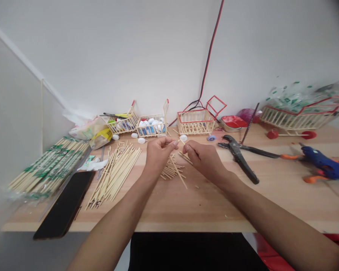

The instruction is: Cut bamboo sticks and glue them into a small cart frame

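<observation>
My right hand (202, 156) pinches a short piece of wooden stick (182, 142) between thumb and fingers. Close beside it on the left, my left hand (159, 150) has its thumb and forefinger pressed together near the stick's tip. Whether anything sits in that left pinch is too small to tell. Below both hands lies a pile of short cut sticks (169, 172), with one longer stick (178, 172) slanting across it. More cut sticks (185, 157) show partly behind my right hand. Left of my left hand, a spread of long wooden sticks (121, 169) covers the tabletop.
Small stick-built carts (196, 122) line the wall, one filled with bottle caps (151, 126). Pliers (238, 154), a blue glue gun (323, 162) and a red paint dish (234, 122) are on the right. Packaged chopsticks (52, 165) and a black board (66, 203) lie left.
</observation>
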Demonstrator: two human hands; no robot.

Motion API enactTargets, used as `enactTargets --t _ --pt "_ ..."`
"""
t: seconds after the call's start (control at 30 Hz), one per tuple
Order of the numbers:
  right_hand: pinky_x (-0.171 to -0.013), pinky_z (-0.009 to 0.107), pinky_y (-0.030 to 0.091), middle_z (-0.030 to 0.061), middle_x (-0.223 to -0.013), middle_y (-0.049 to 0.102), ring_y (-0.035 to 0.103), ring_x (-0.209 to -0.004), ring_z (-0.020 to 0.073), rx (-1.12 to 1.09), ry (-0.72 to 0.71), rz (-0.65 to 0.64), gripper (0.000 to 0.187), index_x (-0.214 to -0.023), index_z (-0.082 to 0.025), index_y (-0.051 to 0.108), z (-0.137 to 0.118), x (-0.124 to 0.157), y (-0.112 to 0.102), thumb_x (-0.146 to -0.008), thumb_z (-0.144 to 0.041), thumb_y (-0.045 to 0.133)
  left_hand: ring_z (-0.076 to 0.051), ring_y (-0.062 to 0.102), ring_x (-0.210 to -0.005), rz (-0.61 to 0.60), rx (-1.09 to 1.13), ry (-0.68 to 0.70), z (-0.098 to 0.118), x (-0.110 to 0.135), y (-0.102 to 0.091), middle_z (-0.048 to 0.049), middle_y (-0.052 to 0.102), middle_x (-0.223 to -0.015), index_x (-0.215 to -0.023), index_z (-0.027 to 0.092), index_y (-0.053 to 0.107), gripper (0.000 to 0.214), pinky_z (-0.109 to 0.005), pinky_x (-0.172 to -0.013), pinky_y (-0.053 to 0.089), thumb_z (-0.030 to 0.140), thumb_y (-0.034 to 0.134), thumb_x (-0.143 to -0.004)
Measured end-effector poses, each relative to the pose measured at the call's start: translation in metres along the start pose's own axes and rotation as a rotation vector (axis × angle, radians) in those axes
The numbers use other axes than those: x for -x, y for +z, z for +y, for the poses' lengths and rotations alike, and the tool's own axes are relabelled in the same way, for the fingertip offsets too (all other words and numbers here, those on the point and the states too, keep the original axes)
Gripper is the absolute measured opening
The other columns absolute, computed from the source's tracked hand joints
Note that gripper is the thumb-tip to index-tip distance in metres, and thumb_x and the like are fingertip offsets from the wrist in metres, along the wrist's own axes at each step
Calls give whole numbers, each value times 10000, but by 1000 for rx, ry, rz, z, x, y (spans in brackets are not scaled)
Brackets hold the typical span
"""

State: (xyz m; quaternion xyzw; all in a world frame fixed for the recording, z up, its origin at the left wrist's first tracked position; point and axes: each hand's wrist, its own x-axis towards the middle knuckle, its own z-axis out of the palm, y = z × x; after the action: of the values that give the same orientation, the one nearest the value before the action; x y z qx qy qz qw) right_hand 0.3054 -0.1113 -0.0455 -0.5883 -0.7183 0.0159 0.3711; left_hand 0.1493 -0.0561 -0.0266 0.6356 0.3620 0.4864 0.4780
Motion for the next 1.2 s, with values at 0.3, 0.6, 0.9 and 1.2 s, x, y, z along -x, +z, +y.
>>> enactTargets --t 0.3,0.6,0.9,1.2 --pt "-579 240 275 -21 -553 495 443 -505 114 -8 18 3 318 -791 -177 612 0 -1 -1 -956 -303 371 -153 651 -672 19 10 -21 0 -1 1 -30 692 -677 -734 136 701 161 -262 -679 484 296 715 -713" --pt "-583 243 273 -19 -568 506 443 -516 117 -18 39 -13 312 -800 -183 616 1 -1 -2 -954 -296 370 -140 634 -668 16 8 2 -2 -1 0 -31 690 -681 -740 140 697 152 -260 -688 481 292 706 -728" --pt "-571 244 254 -22 -571 498 433 -519 109 -26 21 -9 304 -776 -181 593 1 -1 -2 -953 -302 378 -140 635 -660 21 32 -4 -1 -1 0 -36 695 -686 -735 139 700 142 -259 -677 490 277 721 -708" --pt "-566 245 245 -23 -574 491 428 -516 103 -50 11 -12 277 -753 -180 563 -2 -1 -3 -943 -284 392 -138 635 -660 24 36 -14 -2 0 2 -37 694 -687 -732 138 698 141 -256 -678 488 274 722 -706"
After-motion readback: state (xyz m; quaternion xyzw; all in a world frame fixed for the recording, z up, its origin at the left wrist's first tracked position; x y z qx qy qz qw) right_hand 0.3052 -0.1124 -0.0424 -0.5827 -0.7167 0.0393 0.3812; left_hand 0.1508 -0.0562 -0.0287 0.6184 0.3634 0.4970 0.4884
